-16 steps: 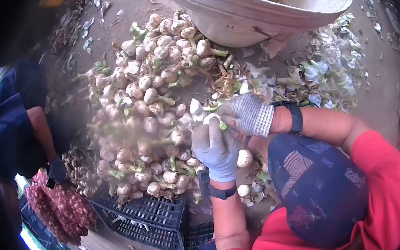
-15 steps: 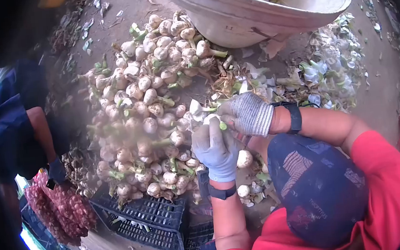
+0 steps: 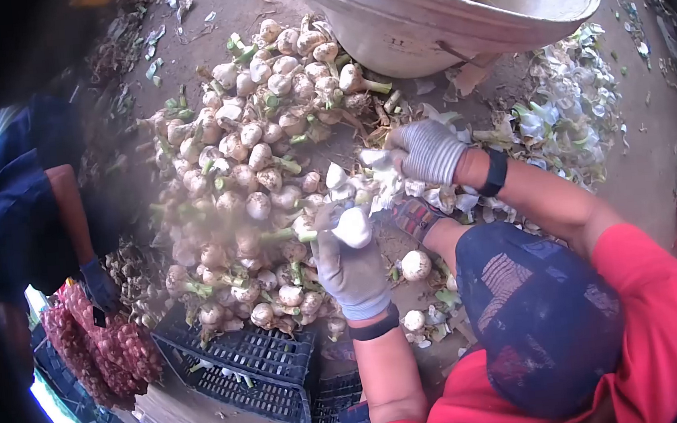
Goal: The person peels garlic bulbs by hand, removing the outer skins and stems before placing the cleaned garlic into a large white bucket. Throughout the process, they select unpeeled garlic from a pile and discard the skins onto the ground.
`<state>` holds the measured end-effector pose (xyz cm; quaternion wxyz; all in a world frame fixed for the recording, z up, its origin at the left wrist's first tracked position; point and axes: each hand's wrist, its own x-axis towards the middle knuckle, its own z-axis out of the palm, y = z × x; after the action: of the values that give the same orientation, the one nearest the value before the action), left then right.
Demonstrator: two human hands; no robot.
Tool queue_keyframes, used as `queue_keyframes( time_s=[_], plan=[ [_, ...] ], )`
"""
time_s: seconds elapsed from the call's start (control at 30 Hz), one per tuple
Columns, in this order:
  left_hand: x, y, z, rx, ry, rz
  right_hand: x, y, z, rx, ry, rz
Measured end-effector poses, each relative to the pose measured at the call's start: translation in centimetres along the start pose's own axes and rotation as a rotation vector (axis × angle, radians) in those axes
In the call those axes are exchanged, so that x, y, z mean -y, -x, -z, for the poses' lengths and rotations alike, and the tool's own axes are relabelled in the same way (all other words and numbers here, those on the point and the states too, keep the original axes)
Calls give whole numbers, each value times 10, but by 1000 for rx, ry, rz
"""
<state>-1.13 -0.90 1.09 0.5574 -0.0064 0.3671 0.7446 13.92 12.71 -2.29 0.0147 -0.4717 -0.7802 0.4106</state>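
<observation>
My left hand (image 3: 349, 268), in a grey glove, holds a smooth white garlic bulb (image 3: 352, 228) whose green stem (image 3: 307, 235) points left. Up and to the right of it, my right hand (image 3: 430, 152), in a striped grey glove, has its fingers closed on loose white garlic skin (image 3: 385, 177). The hands are apart. A large heap of unpeeled garlic (image 3: 253, 158) lies left of both hands. A few loose bulbs, one a round white bulb (image 3: 416, 265), lie right of my left hand.
A large metal tub (image 3: 411, 24) with white bulbs stands at the top. Peelings (image 3: 566, 103) cover ground at right. Black crates (image 3: 242, 357) and red mesh sacks (image 3: 101, 349) sit at lower left, near a co-worker's gloved hand (image 3: 100, 287). A dark cap (image 3: 541, 315) fills the lower right.
My hands, together at the bulb before, have separated. My right hand has moved up with skin, and my left hand has shifted slightly down-left, showing the bulb's smooth white surface.
</observation>
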Motion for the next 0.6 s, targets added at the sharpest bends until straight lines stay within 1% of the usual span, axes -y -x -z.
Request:
queue_keyframes(
  time_s=[0.03, 0.1, 0.13, 0.17, 0.2, 0.23, 0.27, 0.3, 0.33, 0.37, 0.43, 0.47, 0.5, 0.57, 0.6],
  plan=[
    [-3, -1, 3, 68, 186, 27, -14, -7, 0, 63, -12, -107],
    [-8, -2, 8, 29, 234, 13, -16, 7, 18, 527, -5, 120],
    [-10, -2, 5, 1, 64, -60, -17, 19, 20, 719, -50, 204],
    [-11, -5, 1, -19, -103, -134, 11, 26, 37, 768, 329, 172],
    [-18, -16, 0, 133, 301, 20, 1, 24, 25, 627, 444, 129],
    [-23, -27, -2, 124, 222, 44, -9, 22, 14, 485, 555, 84],
    [-29, -42, 1, 43, -309, 64, -8, 20, 15, 483, 562, 82],
    [-30, -57, 4, -44, -840, 82, -6, 17, 16, 368, 518, 75],
    [-19, -79, 15, 138, -1386, -151, -5, 18, 15, 252, 465, 64],
    [-7, -96, 28, 343, -1916, -413, -3, 22, 11, 248, 462, 57],
    [4, -104, 34, 599, -2470, -249, 0, 25, 5, 290, 202, 102],
    [10, -108, 37, 692, -2497, -363, -2, 24, 6, 283, 210, 98],
    [16, -111, 41, 701, -2491, -361, -3, 26, 3, 290, 229, 100],
    [21, -116, 44, 727, -2578, -140, -3, 28, -2, 307, 261, 114],
    [17, -112, 43, 666, -2483, -174, -1, 28, 1, 340, 278, 83]
  ],
)
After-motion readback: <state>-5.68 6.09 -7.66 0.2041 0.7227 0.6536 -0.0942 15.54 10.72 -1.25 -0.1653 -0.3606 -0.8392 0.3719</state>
